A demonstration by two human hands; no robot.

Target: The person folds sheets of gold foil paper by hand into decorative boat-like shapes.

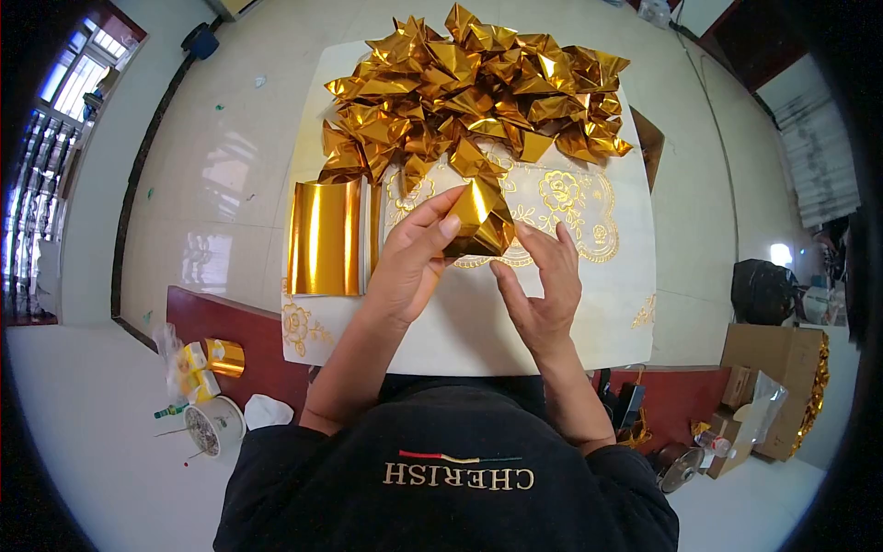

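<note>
A folded piece of shiny gold foil [480, 221] is pinched between the thumb and fingers of my left hand [416, 253], over the middle of the table. My right hand [544, 290] is beside the foil's right side, thumb and fingers spread apart, with a fingertip close to its edge; whether it touches I cannot tell. Behind the held piece lies a large heap of folded gold foil pieces [460, 83]. To the left of my left hand is a stack of flat gold sheets [325, 237].
The white table cover [598, 322] has gold flower patterns. At the lower left are a white bucket [214, 428] and a gold roll [225, 357]. Cardboard boxes [773, 368] and a black bag [763, 290] stand at the right. A blue bin [200, 41] is at the upper left.
</note>
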